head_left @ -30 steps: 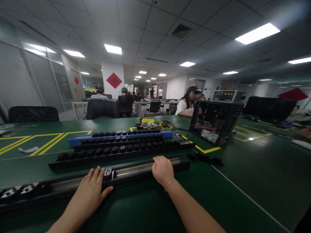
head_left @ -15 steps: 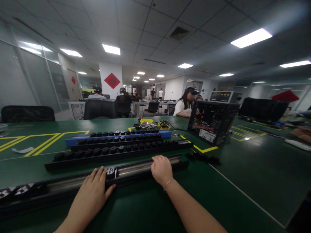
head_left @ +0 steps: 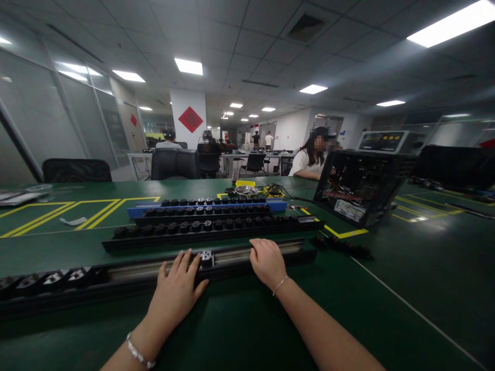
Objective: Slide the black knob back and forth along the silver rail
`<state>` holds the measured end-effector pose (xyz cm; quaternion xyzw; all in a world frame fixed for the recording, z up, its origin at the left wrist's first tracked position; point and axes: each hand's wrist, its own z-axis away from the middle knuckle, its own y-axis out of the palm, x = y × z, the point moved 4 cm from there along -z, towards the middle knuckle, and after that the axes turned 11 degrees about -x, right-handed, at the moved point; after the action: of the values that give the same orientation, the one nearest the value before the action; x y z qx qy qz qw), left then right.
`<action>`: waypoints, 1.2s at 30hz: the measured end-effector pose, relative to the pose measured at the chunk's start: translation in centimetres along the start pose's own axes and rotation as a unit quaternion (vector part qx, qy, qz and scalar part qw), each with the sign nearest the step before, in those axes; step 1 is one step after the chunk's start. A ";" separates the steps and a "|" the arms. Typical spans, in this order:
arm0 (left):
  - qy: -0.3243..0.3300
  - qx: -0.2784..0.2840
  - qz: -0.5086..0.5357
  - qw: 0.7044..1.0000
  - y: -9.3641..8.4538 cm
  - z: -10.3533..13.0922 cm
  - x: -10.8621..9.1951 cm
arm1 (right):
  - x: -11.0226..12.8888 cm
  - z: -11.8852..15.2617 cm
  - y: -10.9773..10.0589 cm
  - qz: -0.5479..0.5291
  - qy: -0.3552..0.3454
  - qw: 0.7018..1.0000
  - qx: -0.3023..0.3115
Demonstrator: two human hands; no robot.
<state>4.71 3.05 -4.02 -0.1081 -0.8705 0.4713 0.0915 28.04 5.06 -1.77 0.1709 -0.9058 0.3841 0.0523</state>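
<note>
A long black rail (head_left: 235,256) with a metal-lined channel lies across the table in front of me. Fingers spread, my left hand (head_left: 176,291) rests over it, its fingertips touching or very near a small black module (head_left: 207,258) with a patterned silver face in the channel. My right hand (head_left: 268,261) is curled over the rail farther right, with its fingertips hidden on the far side. Several round modules (head_left: 79,276) with dark and silver faces sit in the rail's left end.
Beyond it lie another black rail (head_left: 174,238) full of modules and a blue rail (head_left: 280,206). An open computer case (head_left: 350,190) stands at the right, near a seated person (head_left: 307,159). Dark loose parts (head_left: 344,247) lie past the rail's right end. A metal dish (head_left: 246,191) and cables (head_left: 274,190) sit farther back.
The view has swung left and slightly down, so everything appears shifted right. Both hands stay on the rail in much the same places. The bracelet on my left wrist has come into view.
</note>
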 end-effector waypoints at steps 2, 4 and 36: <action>0.009 -0.003 0.010 1.000 0.0 -0.1 -0.4 | 1.6 0.1 0.1 -0.039 -0.020 0.999 0.013; 0.024 -0.008 0.024 0.999 -0.1 -0.2 -0.8 | 3.4 0.1 0.4 -0.079 -0.027 0.996 0.031; 0.013 -0.050 0.030 0.998 -0.6 -0.2 -1.8 | 7.3 0.3 2.1 -0.087 0.074 0.993 0.005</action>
<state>6.43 2.43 -3.49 -0.1447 -0.8881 0.4282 0.0836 20.47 4.22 -1.72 0.2204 -0.8792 0.3944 0.1512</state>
